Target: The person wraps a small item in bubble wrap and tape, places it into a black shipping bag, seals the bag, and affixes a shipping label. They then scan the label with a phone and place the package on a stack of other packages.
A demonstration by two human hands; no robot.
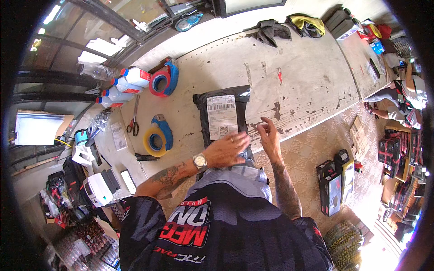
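A black plastic mailer [241, 118] lies on the worn white table [223, 57] right before me. Its upper face bears a white printed shipping label [222, 117]. My left hand [228, 149], with a watch at the wrist, is over the lower end of the mailer, palm down and holding nothing. Whether it touches the plastic I cannot tell. To the right of the mailer, my right hand [269, 137] is raised near the table's front edge with bent fingers apart and nothing in them.
Left of the mailer are a tape dispenser with clear tape [156, 140], another with red tape [162, 81], scissors [134, 122] and several white bottles [123, 86]. Dark cloths [273, 32] lie at the back. Boxes [330, 188] stand on the floor; people are at far right.
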